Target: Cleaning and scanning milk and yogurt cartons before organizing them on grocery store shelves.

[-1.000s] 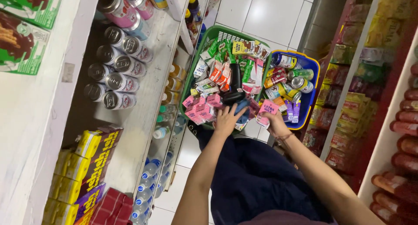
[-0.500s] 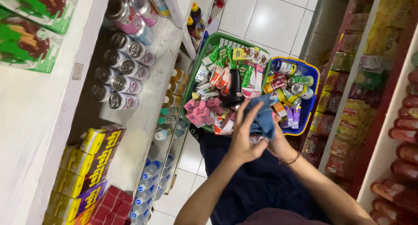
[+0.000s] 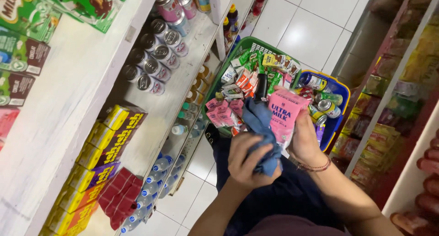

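Holding a pink carton (image 3: 284, 116) upright, the right hand (image 3: 305, 142) wraps its fingers around the far side, while the left hand (image 3: 249, 160) curls its fingers shut on a blue cloth (image 3: 261, 131) pressed against the carton's left face. At 12 o'clock from the hands sit 2 baskets, green (image 3: 238, 48) and blue (image 3: 340, 87), both full of packets and cans; shelves (image 3: 87, 76) run along 9 o'clock.

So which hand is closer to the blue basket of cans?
The right. The right hand holds a pink carton just beside the blue basket; the left hand, gripping a blue cloth, sits farther away, toward the green basket.
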